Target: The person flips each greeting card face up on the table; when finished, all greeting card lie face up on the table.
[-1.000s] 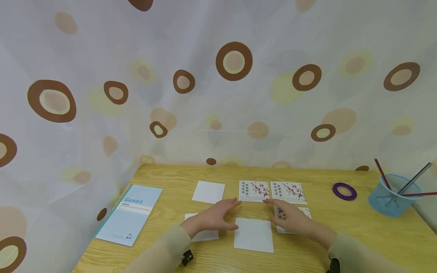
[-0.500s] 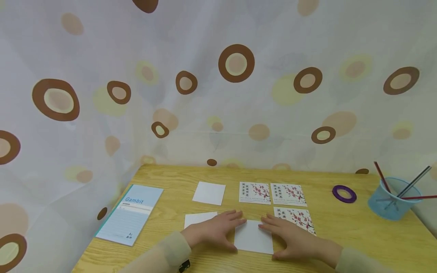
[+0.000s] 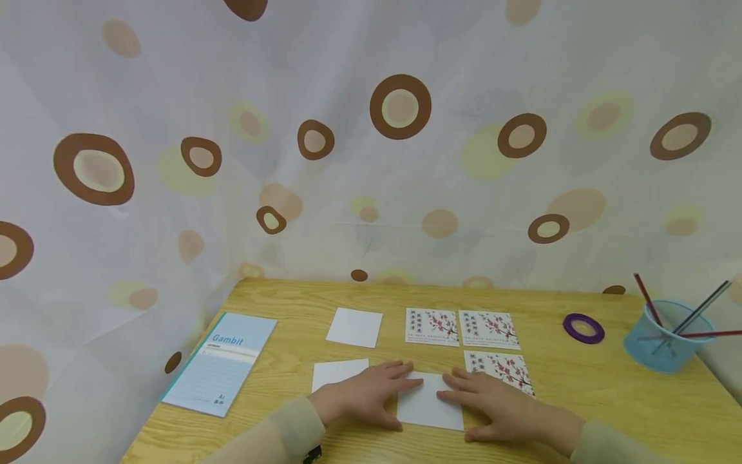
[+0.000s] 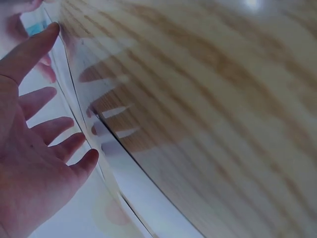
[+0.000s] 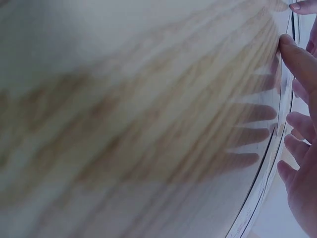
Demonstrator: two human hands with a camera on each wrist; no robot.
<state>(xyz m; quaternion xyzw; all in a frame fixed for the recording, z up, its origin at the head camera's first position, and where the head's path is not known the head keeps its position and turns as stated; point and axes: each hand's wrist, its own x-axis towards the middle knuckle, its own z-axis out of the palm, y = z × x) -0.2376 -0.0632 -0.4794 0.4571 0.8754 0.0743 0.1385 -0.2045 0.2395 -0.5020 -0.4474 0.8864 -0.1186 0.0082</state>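
A blank white square card (image 3: pixel 429 412) lies flat on the wooden table between the two hands. My left hand (image 3: pixel 371 393) reaches its left side with fingers spread, fingertips over the card's upper left edge. From the other side my right hand (image 3: pixel 504 405) lays its fingertips over the upper right part, thumb apart near the lower right corner. In the left wrist view the fingers (image 4: pixel 54 131) are spread close over the tabletop. Another white card (image 3: pixel 341 372) is partly hidden behind the left hand. A card printed with red blossoms (image 3: pixel 505 372) lies just beyond the right hand.
Farther back lie a blank card (image 3: pixel 354 327) and two more blossom-printed cards, one in the middle (image 3: pixel 431 327) and one beside it (image 3: pixel 490 330). A light blue notebook (image 3: pixel 220 364) is at left. At right are a purple ring (image 3: pixel 570 327) and a blue cup (image 3: pixel 661 348) holding sticks.
Both hands have come down and nearer the person, from above the cards to the near white card's sides. Over the last half second, fingertips have shifted slightly inward. The cards keep their places.
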